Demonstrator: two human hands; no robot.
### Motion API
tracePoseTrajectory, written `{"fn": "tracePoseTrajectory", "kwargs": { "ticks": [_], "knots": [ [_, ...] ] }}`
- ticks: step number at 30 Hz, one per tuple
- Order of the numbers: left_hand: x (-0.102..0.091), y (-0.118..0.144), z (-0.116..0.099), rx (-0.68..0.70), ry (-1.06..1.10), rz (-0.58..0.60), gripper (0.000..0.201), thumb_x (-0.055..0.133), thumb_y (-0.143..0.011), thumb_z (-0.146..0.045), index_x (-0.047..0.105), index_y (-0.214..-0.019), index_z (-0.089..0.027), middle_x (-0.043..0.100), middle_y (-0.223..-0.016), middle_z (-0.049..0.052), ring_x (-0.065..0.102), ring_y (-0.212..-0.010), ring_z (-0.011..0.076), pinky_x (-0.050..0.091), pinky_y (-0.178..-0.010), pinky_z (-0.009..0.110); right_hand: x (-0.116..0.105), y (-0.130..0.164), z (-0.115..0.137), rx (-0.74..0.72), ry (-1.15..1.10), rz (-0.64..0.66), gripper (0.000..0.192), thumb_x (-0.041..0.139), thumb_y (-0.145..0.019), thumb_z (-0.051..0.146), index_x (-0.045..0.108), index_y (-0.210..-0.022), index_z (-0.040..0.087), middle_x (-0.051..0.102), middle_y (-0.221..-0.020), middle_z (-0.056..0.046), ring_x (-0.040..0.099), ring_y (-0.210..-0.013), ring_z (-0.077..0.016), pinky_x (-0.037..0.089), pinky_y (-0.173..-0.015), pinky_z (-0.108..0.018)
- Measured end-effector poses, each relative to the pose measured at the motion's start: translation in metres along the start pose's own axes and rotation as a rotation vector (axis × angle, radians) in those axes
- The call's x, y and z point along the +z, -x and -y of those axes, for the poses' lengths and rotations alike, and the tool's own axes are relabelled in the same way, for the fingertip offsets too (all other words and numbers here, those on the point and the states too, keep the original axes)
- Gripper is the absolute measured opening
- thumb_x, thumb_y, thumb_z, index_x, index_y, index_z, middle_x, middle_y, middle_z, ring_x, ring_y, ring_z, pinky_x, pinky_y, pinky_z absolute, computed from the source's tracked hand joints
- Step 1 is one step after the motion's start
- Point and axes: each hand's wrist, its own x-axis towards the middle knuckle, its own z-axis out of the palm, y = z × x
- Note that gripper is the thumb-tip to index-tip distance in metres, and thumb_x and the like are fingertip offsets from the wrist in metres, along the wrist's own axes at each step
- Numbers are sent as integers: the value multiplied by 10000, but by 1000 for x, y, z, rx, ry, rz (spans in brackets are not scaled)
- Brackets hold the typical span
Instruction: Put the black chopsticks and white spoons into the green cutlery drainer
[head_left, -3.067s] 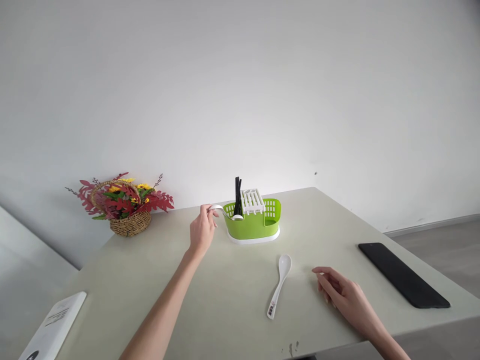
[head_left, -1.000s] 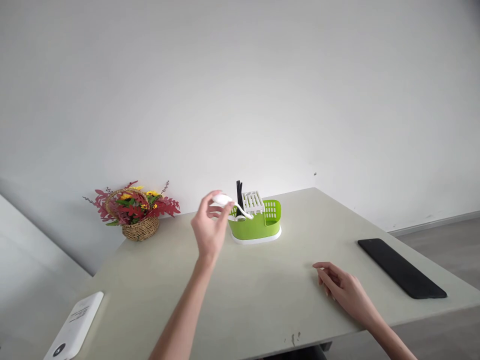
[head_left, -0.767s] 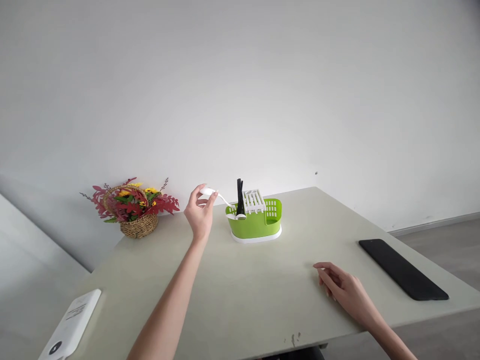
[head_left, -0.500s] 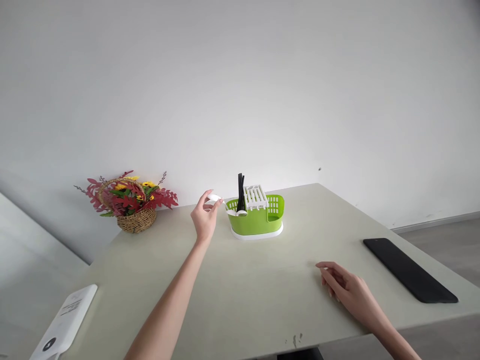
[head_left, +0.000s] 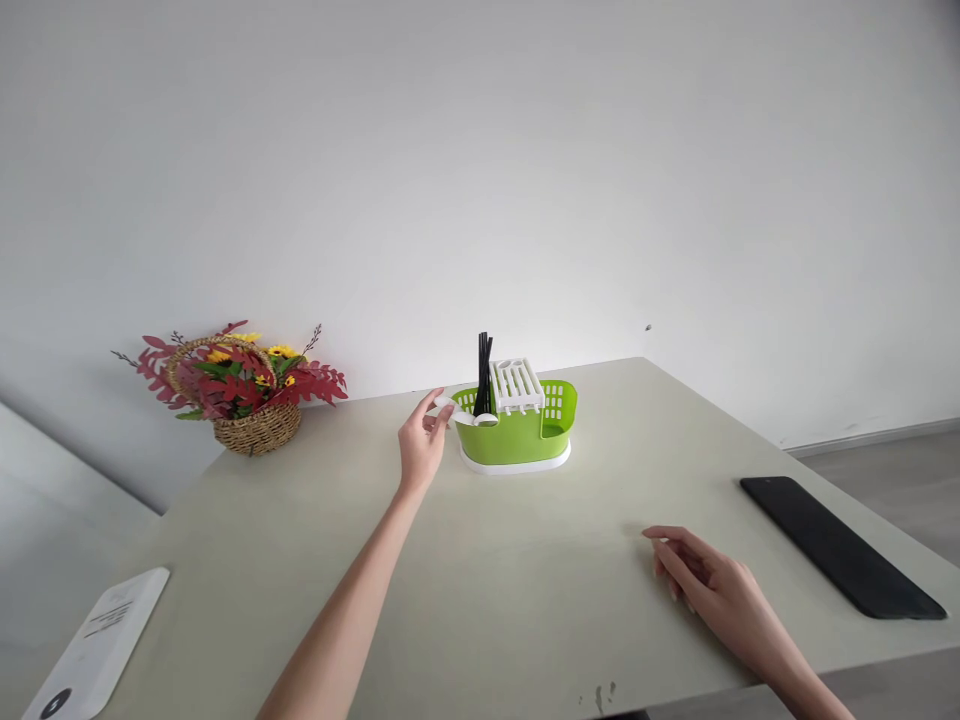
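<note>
My left hand (head_left: 422,445) pinches a white spoon (head_left: 445,403) at the left end of a green slotted cutlery caddy (head_left: 510,442) on a white base. Part of the spoon hides behind my fingers. Two other white spoon bowls (head_left: 486,420) lean at the caddy's front left rim, close to my fingertips. A bundle of black chopsticks (head_left: 484,378) stands upright beside them. Over the caddy's middle sits a white slatted rack (head_left: 516,385). Nearer the table's front right, my right hand (head_left: 701,580) rests with loosely bent fingers and nothing visible in it.
A wicker basket (head_left: 259,430) of red and yellow artificial flowers stands at the back left by the wall. On the table's right lies a long black flat object (head_left: 840,545). A white flat device (head_left: 101,635) lies at the front left edge.
My left hand has moved slightly right, bringing the held spoon down to the caddy's left rim. The right hand is nearly unchanged. The whole view has shifted a little.
</note>
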Motion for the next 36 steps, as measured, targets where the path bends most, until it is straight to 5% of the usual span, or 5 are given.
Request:
{"fn": "tracePoseTrajectory", "kwargs": {
  "ticks": [7,13,18,25,36],
  "knots": [
    [7,24,12,-67,56,13,562,414,-1044,-596,505,-1489,-266,588,-1463,116,616,-1238,245,497,-998,364,-1,2,5,32,15,0,512,504,-939,675,650,-1186,250,681,-762,-1,589,-625,-159,469,-601,-253],
    [25,47,40,-112,100,311,890,747,-858,-566,282,-1576,-319,492,-1560,127,493,-1423,319,442,-1132,492,-2,1,6,22,59,-4,479,507,-940,662,661,-1152,260,677,-746,4,585,-616,-159,468,-601,-245],
    [52,36,54,-162,-15,336,996,899,-649,-577,394,-1452,-274,616,-1391,133,602,-1279,364,545,-987,489,3,0,10,8,156,-17,446,489,-947,646,681,-1116,280,653,-703,26,551,-587,-150,462,-585,-227],
    [107,17,47,-77,-127,364,973,919,-580,-626,457,-1354,-260,653,-1346,120,625,-1236,373,534,-957,465,9,-4,16,-25,233,-20,413,486,-952,616,712,-1080,295,642,-656,29,560,-552,-148,479,-566,-210],
    [228,2,16,-42,-161,333,1100,927,-542,-641,434,-1421,-198,615,-1401,191,559,-1340,389,419,-1090,483,20,-5,23,-70,257,-143,394,463,-977,609,694,-985,289,594,-613,24,534,-512,-147,439,-528,-221]
  ]
}}
